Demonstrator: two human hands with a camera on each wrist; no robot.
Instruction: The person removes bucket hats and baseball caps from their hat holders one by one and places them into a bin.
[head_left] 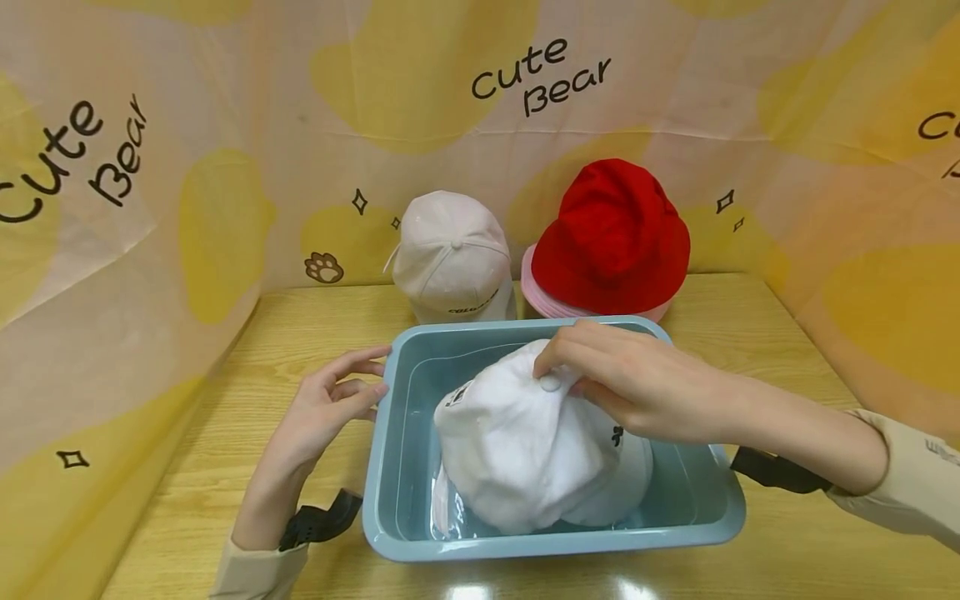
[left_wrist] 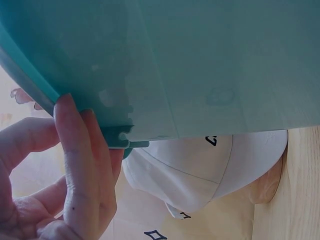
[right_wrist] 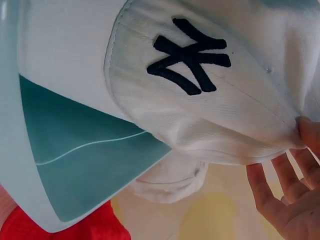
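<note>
The blue basin (head_left: 378,467) stands on the wood-grained worktop (head_left: 315,325), and the white cap (head_left: 517,442) is within its walls as seen from above, crown up, its brim toward the basin's right end. The right hand (head_left: 637,383) comes in over the basin's right side and pinches the crown beside the top button (head_left: 551,382), gathering the fabric into folds, so the cap lies below and to the left of that hand; whether it bears on the basin's floor cannot be told. The left hand (head_left: 333,400) is outside the basin at its left end, fingers loosely bent and parted from the thumb, fingertips touching the rim; the cap lies across that rim from it, well apart from its fingers. A dark monogram (right_wrist: 190,57) shows on the cap's front in the right wrist view. Behind the basin, toward its left half, sits a pale cap (head_left: 453,258); behind its right half, a red hat (head_left: 611,242) rests on a pink one. Beyond the basin and those hats hangs a yellow-patched cloth (head_left: 420,83) lettered "Cute Bear". Beige sleeves (head_left: 258,571) reach in from either side of the basin.
</note>
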